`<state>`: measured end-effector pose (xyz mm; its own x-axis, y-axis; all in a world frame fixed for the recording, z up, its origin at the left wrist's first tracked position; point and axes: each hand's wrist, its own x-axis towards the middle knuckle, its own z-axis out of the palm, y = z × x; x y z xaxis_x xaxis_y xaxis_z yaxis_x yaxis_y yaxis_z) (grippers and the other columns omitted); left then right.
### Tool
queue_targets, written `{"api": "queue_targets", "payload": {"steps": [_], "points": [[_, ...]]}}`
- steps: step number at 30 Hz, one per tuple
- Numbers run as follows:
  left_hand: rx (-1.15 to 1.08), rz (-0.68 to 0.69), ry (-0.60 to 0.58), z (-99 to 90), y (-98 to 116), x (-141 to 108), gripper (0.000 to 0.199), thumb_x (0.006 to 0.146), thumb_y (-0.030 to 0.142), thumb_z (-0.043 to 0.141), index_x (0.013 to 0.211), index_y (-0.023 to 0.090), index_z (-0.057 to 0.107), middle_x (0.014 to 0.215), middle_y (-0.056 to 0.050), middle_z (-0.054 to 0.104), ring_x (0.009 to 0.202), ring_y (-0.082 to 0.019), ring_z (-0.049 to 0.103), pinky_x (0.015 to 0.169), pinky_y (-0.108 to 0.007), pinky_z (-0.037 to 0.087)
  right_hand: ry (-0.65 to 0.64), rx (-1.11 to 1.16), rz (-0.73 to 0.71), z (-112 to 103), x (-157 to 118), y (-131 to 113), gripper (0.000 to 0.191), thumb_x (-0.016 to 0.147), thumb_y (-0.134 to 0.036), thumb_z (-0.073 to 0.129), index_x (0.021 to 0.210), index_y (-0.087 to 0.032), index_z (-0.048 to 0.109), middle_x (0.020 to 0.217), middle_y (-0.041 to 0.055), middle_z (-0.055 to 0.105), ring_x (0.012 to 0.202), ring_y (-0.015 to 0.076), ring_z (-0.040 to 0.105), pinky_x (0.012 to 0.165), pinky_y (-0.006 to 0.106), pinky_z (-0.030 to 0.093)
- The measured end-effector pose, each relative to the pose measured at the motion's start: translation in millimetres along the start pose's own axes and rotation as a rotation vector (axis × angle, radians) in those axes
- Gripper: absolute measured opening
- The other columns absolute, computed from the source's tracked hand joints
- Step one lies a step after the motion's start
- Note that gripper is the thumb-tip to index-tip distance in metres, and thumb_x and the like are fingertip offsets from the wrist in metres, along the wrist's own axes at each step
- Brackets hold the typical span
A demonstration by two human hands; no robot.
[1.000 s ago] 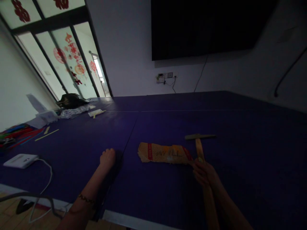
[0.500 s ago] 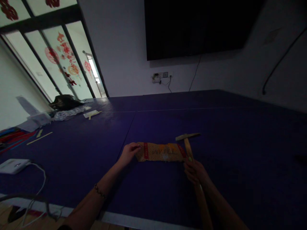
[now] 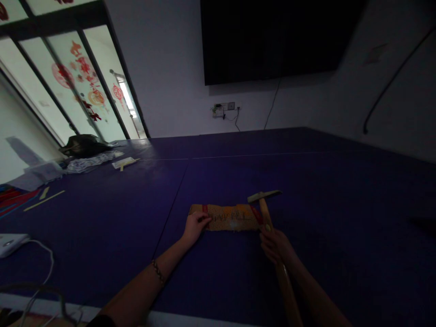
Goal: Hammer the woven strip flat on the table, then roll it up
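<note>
A flat speckled brown board (image 3: 235,220) lies on the purple table. It has red bands near both ends, an orange patch, and a row of thin dark marks or nails too small to tell apart. My left hand (image 3: 195,227) rests over the board's left red band, thumb and fingers pinched together; whatever is between them is hidden. My right hand (image 3: 277,245) is wrapped round the wooden handle of a hammer (image 3: 265,213). The hammer's metal head is beyond the board's upper right corner, and its handle runs back beneath my forearm.
The purple tabletop (image 3: 221,177) reaches to the wall. On the left are a black bag (image 3: 85,145), papers (image 3: 91,163), thin yellow strips (image 3: 44,200) and a white device (image 3: 12,244) with a cable. A dark screen (image 3: 279,41) hangs above.
My left hand has shifted right, from the board's left end onto its red band. My right hand still holds the hammer in nearly the same place. The camera view has turned slightly right.
</note>
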<state>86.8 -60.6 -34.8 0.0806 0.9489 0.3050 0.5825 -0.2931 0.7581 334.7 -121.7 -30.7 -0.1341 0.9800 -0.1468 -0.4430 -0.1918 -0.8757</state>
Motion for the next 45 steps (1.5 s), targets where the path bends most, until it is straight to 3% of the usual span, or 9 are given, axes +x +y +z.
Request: {"api": "queue_targets", "payload": {"steps": [6, 17, 25, 45], "points": [[-0.002, -0.012, -0.021, 0.6, -1, -1, 0.013, 0.069, 0.026, 0.060, 0.068, 0.015, 0.067, 0.064, -0.002, 0.066, 0.061, -0.015, 0.059, 0.058, -0.023, 0.044, -0.004, -0.021, -0.002, -3, 0, 4, 0.040, 0.061, -0.045, 0.063, 0.057, -0.021, 0.033, 0.036, -0.0137, 0.029, 0.019, 0.0006, 0.019, 0.017, 0.012, 0.021], [-0.046, -0.014, -0.012, 2.3, -3, -2, 0.013, 0.072, 0.025, 0.058, 0.071, 0.016, 0.068, 0.072, -0.003, 0.068, 0.069, -0.016, 0.061, 0.064, -0.024, 0.046, -0.008, -0.039, -0.008, -7, 1, 9, 0.037, 0.064, -0.043, 0.061, 0.056, -0.021, 0.032, 0.038, -0.0134, 0.029, 0.019, 0.0000, 0.018, 0.017, 0.012, 0.020], [0.007, 0.091, -0.033, 1.3, -1, 0, 0.011, 0.072, 0.021, 0.058, 0.068, 0.016, 0.067, 0.074, -0.005, 0.066, 0.074, -0.017, 0.059, 0.071, -0.028, 0.045, -0.031, -0.038, 0.016, -5, 0, 9, 0.040, 0.062, -0.045, 0.063, 0.057, -0.021, 0.032, 0.038, -0.0134, 0.028, 0.020, 0.0004, 0.019, 0.017, 0.013, 0.022], [-0.018, 0.121, -0.077, -1.0, 3, 0, 0.019, 0.075, 0.024, 0.053, 0.062, 0.015, 0.062, 0.065, -0.002, 0.059, 0.065, -0.014, 0.055, 0.063, -0.023, 0.041, 0.013, -0.091, 0.023, -2, -1, 9, 0.039, 0.062, -0.046, 0.062, 0.057, -0.021, 0.034, 0.038, -0.0137, 0.028, 0.020, 0.0003, 0.019, 0.017, 0.012, 0.021]]}}
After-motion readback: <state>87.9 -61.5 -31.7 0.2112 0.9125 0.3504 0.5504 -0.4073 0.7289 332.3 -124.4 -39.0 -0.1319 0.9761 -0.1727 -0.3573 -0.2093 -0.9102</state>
